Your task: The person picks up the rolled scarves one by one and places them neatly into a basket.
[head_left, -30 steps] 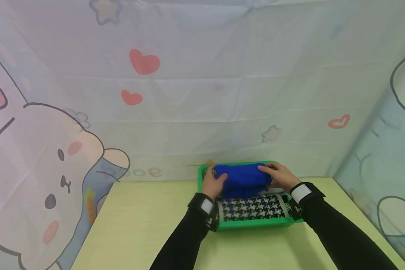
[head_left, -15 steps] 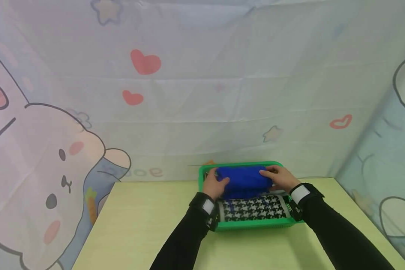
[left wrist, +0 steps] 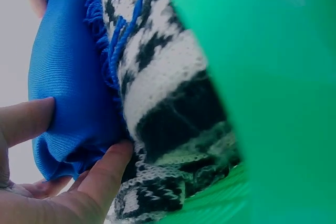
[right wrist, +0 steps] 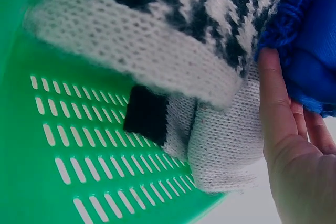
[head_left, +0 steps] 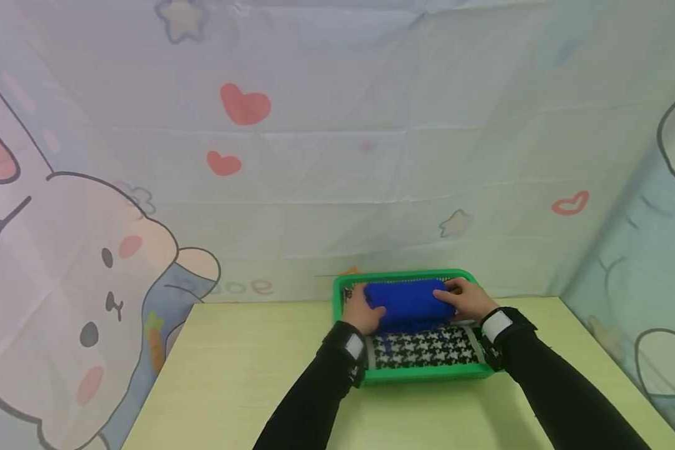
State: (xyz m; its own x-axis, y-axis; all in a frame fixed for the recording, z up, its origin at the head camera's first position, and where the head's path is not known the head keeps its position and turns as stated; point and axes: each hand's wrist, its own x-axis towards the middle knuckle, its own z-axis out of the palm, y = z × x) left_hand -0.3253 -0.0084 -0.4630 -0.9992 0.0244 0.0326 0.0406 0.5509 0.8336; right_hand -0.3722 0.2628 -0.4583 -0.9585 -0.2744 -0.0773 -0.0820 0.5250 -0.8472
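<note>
Blue cloth bundle (head_left: 410,303) spans the gap between two hands

The left hand (head_left: 362,310) grips the bundle's left end, its thumb on the cloth and a finger at the lower corner, probably to keep the loose folds tucked in. Between the hands, the bundle lies crosswise in the far part of the green basket (head_left: 427,374); whether its underside rests on anything is hidden. Its blue fringe (left wrist: 116,51) hangs toward the person, strands touching the black-and-white knit (head_left: 424,347), which lies on the near side of the hands. The right hand (head_left: 468,300) holds the opposite end, thumb and fingers around it. Holding both ends seems meant to keep the soft bundle level and compact. Below the right hand, pale knitted fabric (right wrist: 226,150) sits near the basket's slotted wall.
</note>
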